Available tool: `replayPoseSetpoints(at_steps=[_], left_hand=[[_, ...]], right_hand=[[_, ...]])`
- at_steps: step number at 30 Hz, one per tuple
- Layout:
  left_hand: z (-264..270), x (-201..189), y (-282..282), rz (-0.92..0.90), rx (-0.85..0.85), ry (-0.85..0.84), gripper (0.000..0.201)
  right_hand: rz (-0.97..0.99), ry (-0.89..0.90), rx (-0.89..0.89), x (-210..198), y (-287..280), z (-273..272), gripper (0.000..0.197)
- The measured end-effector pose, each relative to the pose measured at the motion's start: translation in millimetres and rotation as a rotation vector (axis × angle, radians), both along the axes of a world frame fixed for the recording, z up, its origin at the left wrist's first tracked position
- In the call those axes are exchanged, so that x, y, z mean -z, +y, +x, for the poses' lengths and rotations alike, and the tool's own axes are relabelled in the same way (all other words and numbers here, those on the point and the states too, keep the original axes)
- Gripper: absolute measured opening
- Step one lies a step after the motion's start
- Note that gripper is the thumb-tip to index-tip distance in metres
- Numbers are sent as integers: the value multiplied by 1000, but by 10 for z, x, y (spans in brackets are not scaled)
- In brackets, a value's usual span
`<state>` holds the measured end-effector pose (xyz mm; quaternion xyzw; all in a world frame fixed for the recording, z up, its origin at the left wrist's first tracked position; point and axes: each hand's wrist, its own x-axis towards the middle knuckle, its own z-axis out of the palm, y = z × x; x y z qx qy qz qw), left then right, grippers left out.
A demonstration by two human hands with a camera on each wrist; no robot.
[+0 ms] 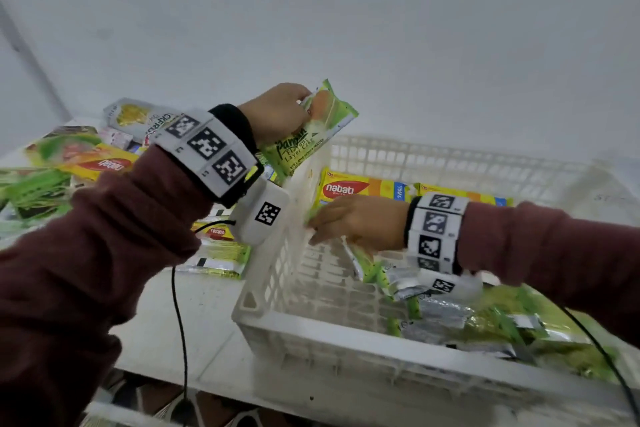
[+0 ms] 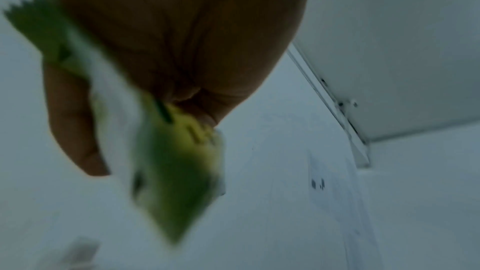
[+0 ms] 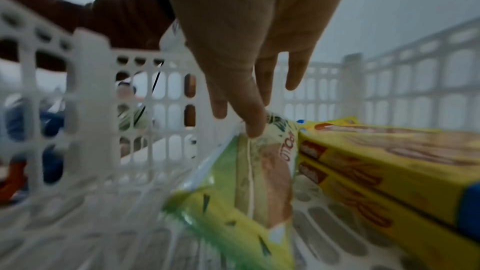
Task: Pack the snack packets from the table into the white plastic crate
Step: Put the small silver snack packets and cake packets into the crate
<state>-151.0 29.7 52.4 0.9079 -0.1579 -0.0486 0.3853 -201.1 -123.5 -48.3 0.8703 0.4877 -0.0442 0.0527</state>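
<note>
My left hand [image 1: 277,111] grips a green pandan layer cake packet [image 1: 308,135] above the left wall of the white plastic crate [image 1: 311,340]; in the left wrist view the packet [image 2: 166,171] hangs blurred from the fingers [image 2: 70,114]. My right hand [image 1: 349,218] reaches inside the crate with straight fingers [image 3: 249,110] touching the top of another green packet [image 3: 259,171] that stands on edge on the crate floor. Two yellow Nabati wafer packs [image 1: 360,189] lie at the crate's far side, stacked beside it [image 3: 389,161]. Several green packets [image 1: 519,326] fill the crate's right part.
More snack packets [image 1: 79,156] lie scattered on the white table [image 1: 194,333] left of the crate, with yellow and green ones [image 1: 218,246] right against its left wall. A black cable [image 1: 178,315] hangs from my left wrist. A pale wall stands behind.
</note>
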Motion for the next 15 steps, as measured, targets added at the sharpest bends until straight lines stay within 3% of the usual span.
replayPoseSetpoints(at_steps=[2,4,8,12,15], left_hand=[[8,14,-30,40,28,16,20],[21,31,-50,39,60,55,30],[32,14,-78,41,99,100,31],[35,7,-92,138,173,105,14],[65,21,-102,182,237,96,27]], right_hand=[[168,76,124,0,-136,30,65],[210,122,170,33,-148,-19,66],[95,144,192,159,-10,-56,65],[18,67,495,110,108,-100,62],[-171,138,565,128,166,-105,57]])
